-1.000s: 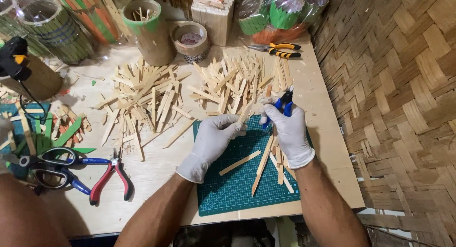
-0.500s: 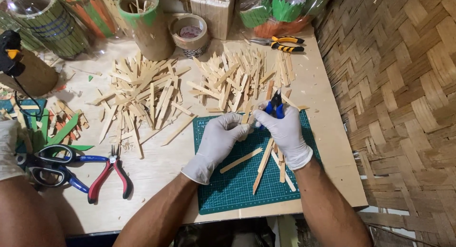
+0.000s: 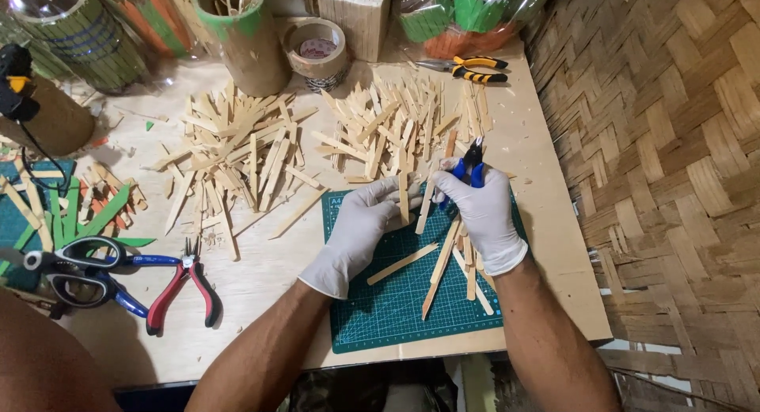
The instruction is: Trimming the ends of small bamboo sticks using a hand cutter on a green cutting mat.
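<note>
A pale plywood surface fills most of the scene, its top scuffed and dusted with small chips. Its right edge runs close along a wall of woven bamboo matting — broad tan strips laid in a herringbone weave, reaching from the far corner down to the near right. Light is even and fairly bright, falling from above, with soft shadows on the wood. Below the near edge of the surface the space is dark — possibly floor, though too dim to tell. At the near right corner the matting meets a pale ledge.
</note>
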